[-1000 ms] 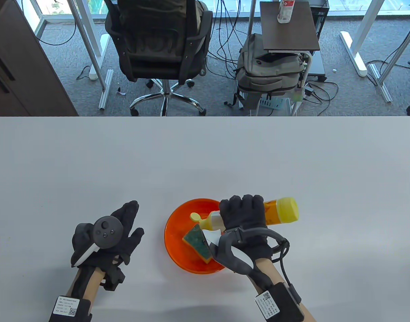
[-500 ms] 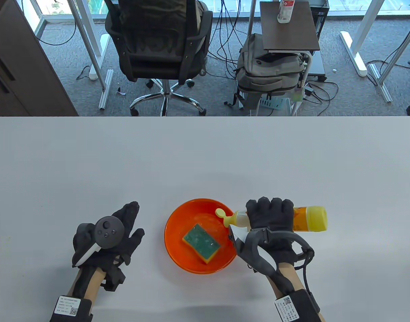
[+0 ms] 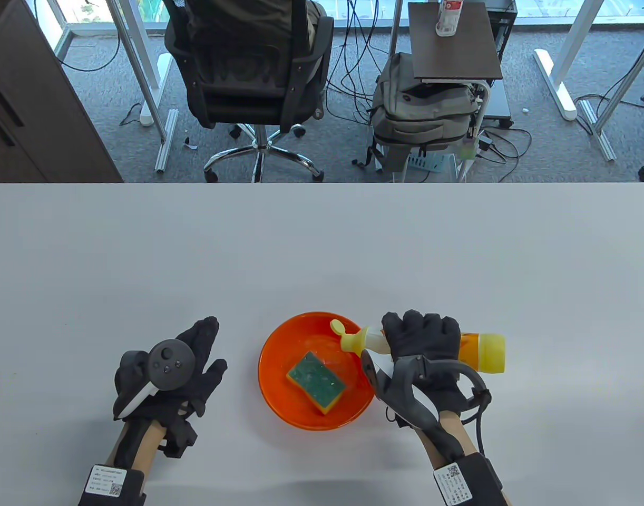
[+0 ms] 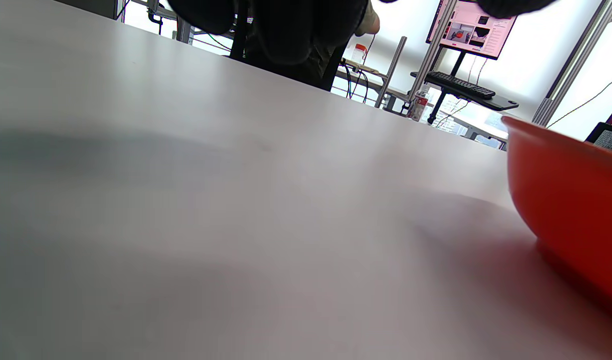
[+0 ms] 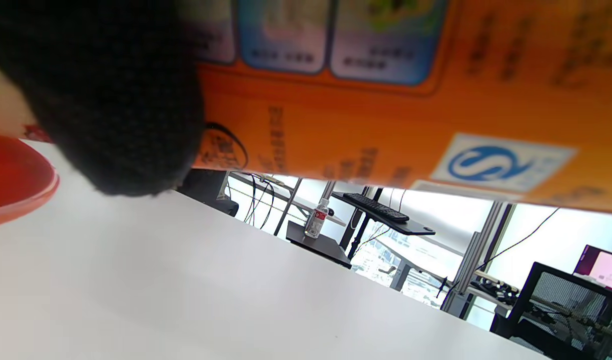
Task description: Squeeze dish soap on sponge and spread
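A green-topped yellow sponge lies in an orange bowl on the white table. My right hand grips a yellow dish soap bottle held sideways, its open flip cap over the bowl's right rim. The bottle's orange label fills the top of the right wrist view, with a gloved finger at its left. My left hand rests flat and empty on the table, left of the bowl. The bowl's side shows in the left wrist view.
The white table stretches far behind the bowl. Beyond its far edge stand an office chair, a grey backpack and a small dark side table with a bottle on it.
My right hand carried the bottle right, off the sponge to the bowl's right rim, then drifted slightly back left. The sponge now shows fully. The left hand has not moved.
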